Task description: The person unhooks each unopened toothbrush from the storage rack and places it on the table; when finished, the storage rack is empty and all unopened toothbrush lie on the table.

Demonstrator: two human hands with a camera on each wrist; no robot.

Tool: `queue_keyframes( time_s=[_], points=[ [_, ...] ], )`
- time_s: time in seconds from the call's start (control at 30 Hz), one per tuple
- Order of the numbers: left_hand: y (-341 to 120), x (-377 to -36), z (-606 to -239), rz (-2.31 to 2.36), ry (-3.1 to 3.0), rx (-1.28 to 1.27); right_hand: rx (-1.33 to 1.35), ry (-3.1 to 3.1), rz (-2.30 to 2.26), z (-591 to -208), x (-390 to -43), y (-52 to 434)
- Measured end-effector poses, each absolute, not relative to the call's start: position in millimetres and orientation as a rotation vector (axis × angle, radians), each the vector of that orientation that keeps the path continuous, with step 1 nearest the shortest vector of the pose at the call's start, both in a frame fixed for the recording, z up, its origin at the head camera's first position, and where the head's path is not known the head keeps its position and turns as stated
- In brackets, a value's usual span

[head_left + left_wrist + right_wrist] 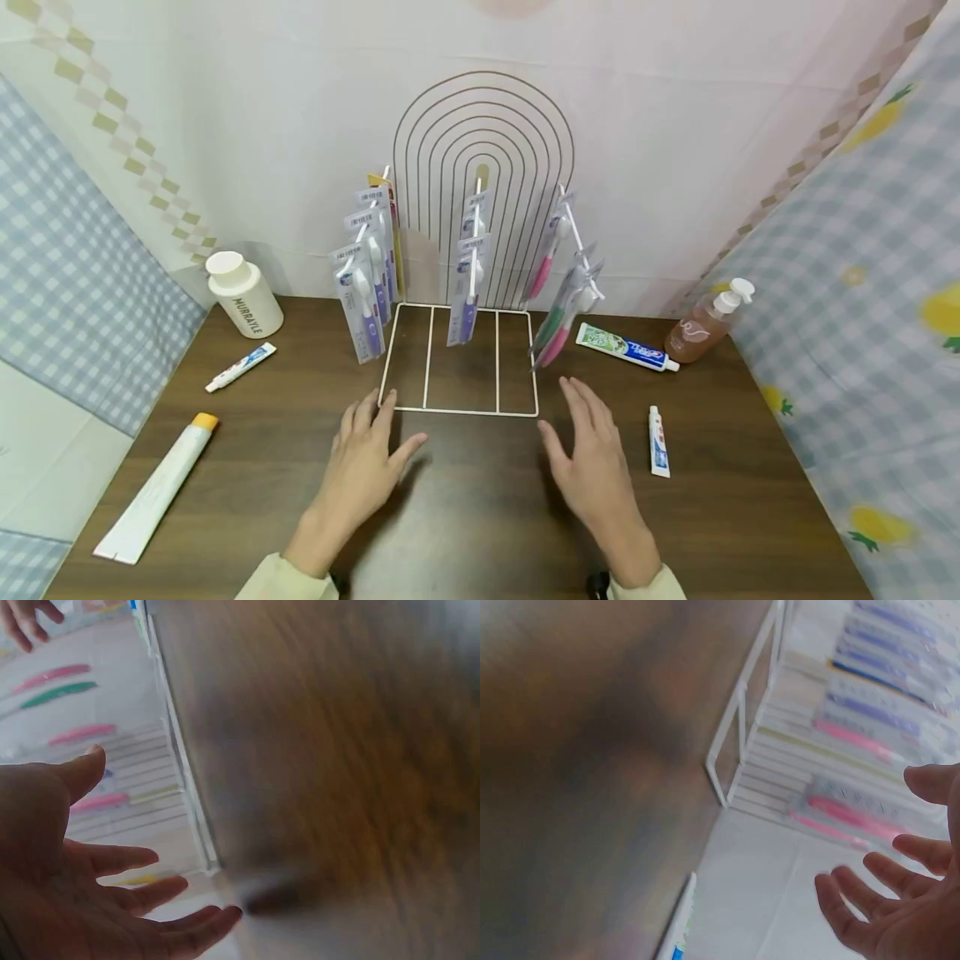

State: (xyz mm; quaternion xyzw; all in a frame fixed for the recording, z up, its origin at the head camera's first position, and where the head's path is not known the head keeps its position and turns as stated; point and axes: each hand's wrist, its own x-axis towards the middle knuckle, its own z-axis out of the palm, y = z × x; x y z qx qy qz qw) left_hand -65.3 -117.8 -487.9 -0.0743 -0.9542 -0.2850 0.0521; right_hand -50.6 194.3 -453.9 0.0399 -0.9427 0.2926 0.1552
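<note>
A white wire rack [450,411] stands at the back of the dark wooden table, with three prongs pointing forward. Packaged toothbrushes hang from them: several with purple handles [368,329] on the left, a purple-handled pack [468,317] among those in the middle, pink and green ones [557,343] on the right. My left hand [363,467] is spread, fingertips at the base's front left corner. Fingers extended, my right hand [592,467] hovers near the front right corner. In the wrist views both the left palm [67,900] and right palm [922,922] hold nothing.
Left of the rack are a white bottle [247,304], a small toothpaste tube [242,367] and a long white tube [157,492] with an orange cap. To the right lie a green-and-blue toothpaste tube [626,348], a pump bottle [697,329] and another small tube [658,443]. Cloth walls enclose the table.
</note>
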Motion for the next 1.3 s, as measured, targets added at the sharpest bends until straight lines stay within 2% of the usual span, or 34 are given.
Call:
queue_keyframes(
  time_s=[0.2,0.4,0.63,1.3],
  points=[
    [-127,-101,-527,-1.022,-2.825,-0.207,0.116,-2.514,1.005,-433,-75,211],
    [-130,-118,-523,-1.119,-2.902,-0.141,-0.020,-2.376,1.331,-411,-106,218],
    [-129,-128,-509,-1.197,-2.939,-0.085,-0.004,-2.251,1.645,-398,-130,220],
    [-136,-134,-519,-1.223,-2.962,-0.035,0.035,-2.103,1.710,-399,-145,209]
  ],
)
